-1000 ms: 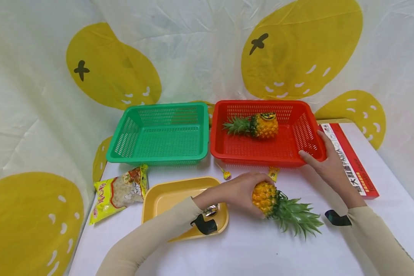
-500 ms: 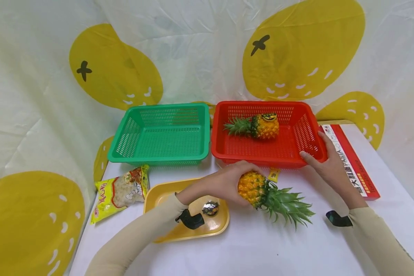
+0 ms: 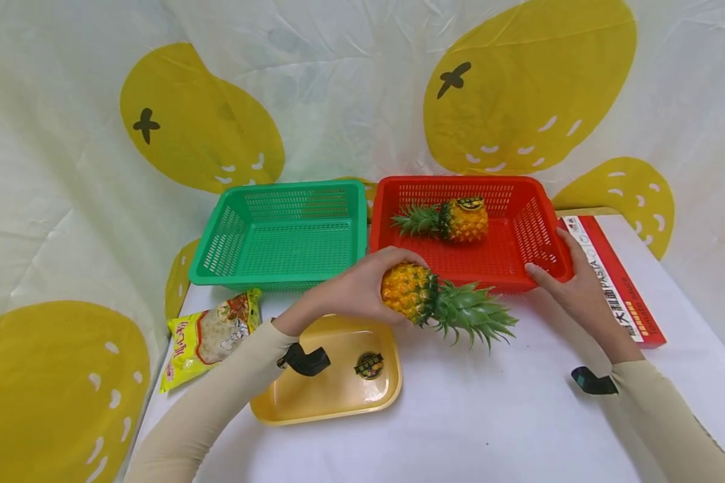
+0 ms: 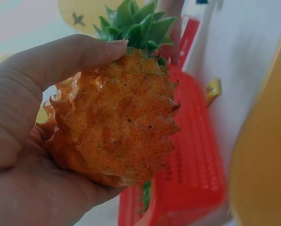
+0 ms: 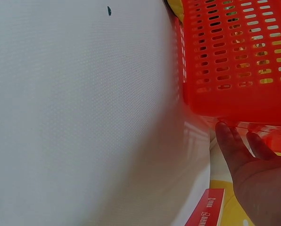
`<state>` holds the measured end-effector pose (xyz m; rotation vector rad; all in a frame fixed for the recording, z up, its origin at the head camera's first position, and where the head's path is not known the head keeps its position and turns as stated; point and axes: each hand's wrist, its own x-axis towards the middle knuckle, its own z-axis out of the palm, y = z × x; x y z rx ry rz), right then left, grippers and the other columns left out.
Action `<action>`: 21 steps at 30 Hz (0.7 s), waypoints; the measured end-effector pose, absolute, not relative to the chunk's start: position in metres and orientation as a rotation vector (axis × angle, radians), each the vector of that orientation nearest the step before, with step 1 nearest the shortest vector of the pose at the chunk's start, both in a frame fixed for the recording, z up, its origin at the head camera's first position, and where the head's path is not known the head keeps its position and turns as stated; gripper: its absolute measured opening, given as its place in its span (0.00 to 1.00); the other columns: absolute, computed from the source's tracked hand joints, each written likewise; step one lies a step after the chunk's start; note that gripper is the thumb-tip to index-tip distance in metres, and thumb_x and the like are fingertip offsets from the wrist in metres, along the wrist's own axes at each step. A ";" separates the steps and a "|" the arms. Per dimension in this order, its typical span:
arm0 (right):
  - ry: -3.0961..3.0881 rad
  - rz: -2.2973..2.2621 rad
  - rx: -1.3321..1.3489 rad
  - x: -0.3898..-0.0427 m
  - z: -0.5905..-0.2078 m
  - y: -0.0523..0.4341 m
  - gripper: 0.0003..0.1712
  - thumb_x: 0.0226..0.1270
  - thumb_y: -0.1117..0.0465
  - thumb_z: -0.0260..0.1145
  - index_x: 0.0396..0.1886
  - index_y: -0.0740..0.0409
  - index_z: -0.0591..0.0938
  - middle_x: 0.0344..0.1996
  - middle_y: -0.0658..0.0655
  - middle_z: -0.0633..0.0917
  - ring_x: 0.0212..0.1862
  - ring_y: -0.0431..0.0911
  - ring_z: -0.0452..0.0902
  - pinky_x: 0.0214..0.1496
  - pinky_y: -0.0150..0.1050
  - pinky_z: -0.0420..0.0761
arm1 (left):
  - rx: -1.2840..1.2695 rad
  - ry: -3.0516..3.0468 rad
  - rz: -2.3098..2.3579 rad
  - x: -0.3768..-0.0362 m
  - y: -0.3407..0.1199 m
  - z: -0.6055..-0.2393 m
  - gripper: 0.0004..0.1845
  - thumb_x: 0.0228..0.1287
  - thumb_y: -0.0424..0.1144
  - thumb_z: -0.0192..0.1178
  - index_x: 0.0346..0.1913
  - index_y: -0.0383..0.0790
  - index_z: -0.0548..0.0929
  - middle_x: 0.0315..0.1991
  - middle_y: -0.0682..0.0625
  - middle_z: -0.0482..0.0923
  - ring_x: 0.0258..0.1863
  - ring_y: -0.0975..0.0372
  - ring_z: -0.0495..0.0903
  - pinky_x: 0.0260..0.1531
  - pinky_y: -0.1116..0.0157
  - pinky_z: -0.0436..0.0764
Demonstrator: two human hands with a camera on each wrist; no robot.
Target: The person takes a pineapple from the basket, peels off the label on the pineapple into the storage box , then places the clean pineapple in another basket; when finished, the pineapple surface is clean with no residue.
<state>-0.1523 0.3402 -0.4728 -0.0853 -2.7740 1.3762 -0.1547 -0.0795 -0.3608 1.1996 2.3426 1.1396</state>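
Note:
My left hand (image 3: pixel 362 287) grips the orange body of a small pineapple (image 3: pixel 406 294), its green leaves pointing right. It is held above the table, between the yellow tray and the red basket's front. In the left wrist view, my thumb lies across the top of the pineapple (image 4: pixel 112 122) near the leaves and the palm is behind it. At the front right corner of the red basket (image 3: pixel 459 274), my right hand (image 3: pixel 583 295) holds the rim, thumb over it and fingers along the outer side. A second pineapple (image 3: pixel 465 221) lies on its side in that basket.
A green basket (image 3: pixel 278 277) stands left of the red one. In front is a yellow tray (image 3: pixel 326 396) with a round dark sticker (image 3: pixel 370 365). A yellow snack bag (image 3: pixel 217 335) lies at left, and a red and white pasta box (image 3: pixel 622 288) at right.
My left hand has carried the pineapple left and up, away from its spot on the table. The yellow tray's sticker has come into view. My right hand stays at the basket.

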 end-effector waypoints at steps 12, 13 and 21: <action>-2.787 1.381 -0.105 -0.152 -0.472 0.337 0.59 0.74 0.39 0.68 0.89 0.40 0.41 0.80 0.70 0.56 0.74 0.71 0.53 0.45 0.36 0.82 | 1.076 2.399 1.269 -0.166 -0.097 -0.368 0.45 0.46 0.41 0.86 0.70 0.48 0.75 0.62 0.54 0.74 0.54 0.60 0.76 0.51 0.59 0.82; -2.790 1.373 -0.102 -0.153 -0.472 0.337 0.59 0.74 0.39 0.68 0.89 0.40 0.41 0.79 0.70 0.56 0.74 0.71 0.54 0.46 0.40 0.83 | 1.071 2.400 1.286 -0.167 -0.098 -0.368 0.45 0.46 0.40 0.85 0.69 0.48 0.75 0.62 0.54 0.74 0.54 0.60 0.76 0.51 0.59 0.82; -2.779 1.354 -0.110 -0.151 -0.473 0.337 0.60 0.73 0.37 0.68 0.89 0.40 0.41 0.80 0.70 0.56 0.74 0.72 0.54 0.56 0.65 0.79 | 1.073 2.428 1.326 -0.173 -0.106 -0.361 0.45 0.46 0.41 0.86 0.69 0.49 0.76 0.62 0.54 0.74 0.54 0.59 0.77 0.53 0.57 0.81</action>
